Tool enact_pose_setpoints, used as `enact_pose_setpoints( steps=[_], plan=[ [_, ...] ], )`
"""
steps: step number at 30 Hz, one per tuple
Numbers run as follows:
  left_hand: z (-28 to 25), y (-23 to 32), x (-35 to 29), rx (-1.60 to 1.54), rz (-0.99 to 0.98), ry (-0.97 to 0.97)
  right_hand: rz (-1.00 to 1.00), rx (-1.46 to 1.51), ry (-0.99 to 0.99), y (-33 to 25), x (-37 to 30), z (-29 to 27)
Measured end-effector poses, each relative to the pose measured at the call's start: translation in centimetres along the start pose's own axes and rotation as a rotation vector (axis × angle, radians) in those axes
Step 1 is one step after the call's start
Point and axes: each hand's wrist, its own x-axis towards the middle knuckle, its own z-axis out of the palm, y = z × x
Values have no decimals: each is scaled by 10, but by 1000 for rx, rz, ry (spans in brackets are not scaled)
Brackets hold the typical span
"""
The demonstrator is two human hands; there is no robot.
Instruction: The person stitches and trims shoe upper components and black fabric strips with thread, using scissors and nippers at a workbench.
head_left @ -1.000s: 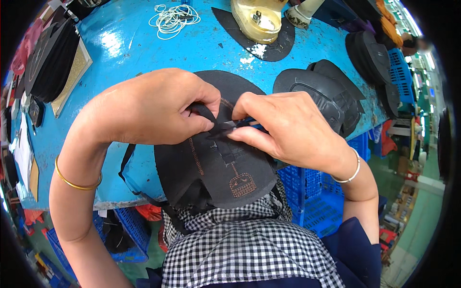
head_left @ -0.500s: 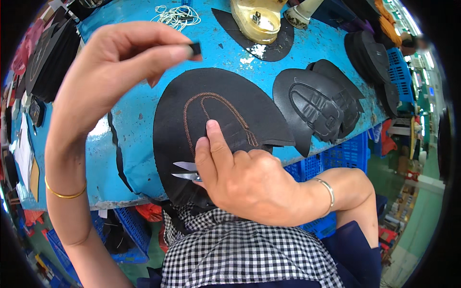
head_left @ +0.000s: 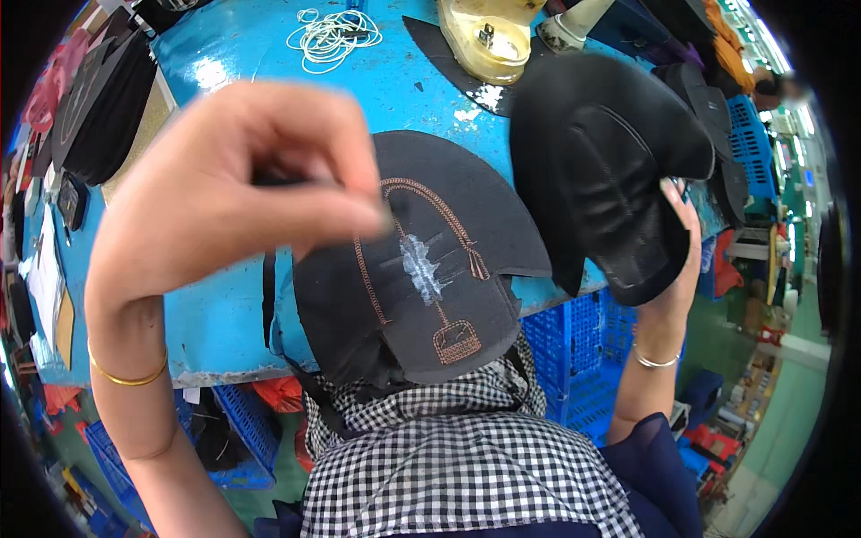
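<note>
My left hand [head_left: 242, 179] is raised over the left part of a dark, rounded leather shoe-upper panel [head_left: 448, 206], thumb and fingertips pinched together. It is blurred, and what it pinches, if anything, cannot be made out. The panel lies at the table's near edge, with brown zigzag stitching and a whitish smear [head_left: 420, 267] along its middle. On the right, my right hand [head_left: 683, 238] is closed round the edge of a glossy black shoe upper [head_left: 601, 170], which is lifted and tilted. Most of that hand's fingers are hidden behind the upper.
A cream glue pot [head_left: 491, 54] stands at the back on another dark panel [head_left: 439, 54]. A white cord [head_left: 332, 40] lies coiled at the back left. Stacked dark panels [head_left: 103, 108] stand far left. Blue crates [head_left: 565, 350] sit below the blue table's [head_left: 215, 332] edge.
My right hand has left the stitched panel, moved right and raised a black upper. The scissors no longer show on the panel. My left hand has moved lower; its small black piece is not discernible.
</note>
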Motion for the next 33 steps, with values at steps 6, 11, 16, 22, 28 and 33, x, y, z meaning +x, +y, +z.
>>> enact_pose_setpoints(
  steps=[6, 11, 16, 22, 28, 33],
  plan=[
    [32, -15, 31, 277, 185, -303, 192, 69, 160, 33, 10, -85],
    [38, -15, 44, 363, 64, -337, 121, 109, 39, 16, 3, -46],
    [47, -12, 41, 662, 132, -156, -408, -570, -664, -13, 4, 15],
    [22, -9, 41, 602, 66, -182, -734, -920, -1025, -28, 6, 87],
    [25, -5, 41, 541, -59, -210, -661, -627, -1117, -20, 21, 89],
    [26, -13, 41, 589, 55, -173, -758, -833, -1009, -20, 19, 94]
  ],
)
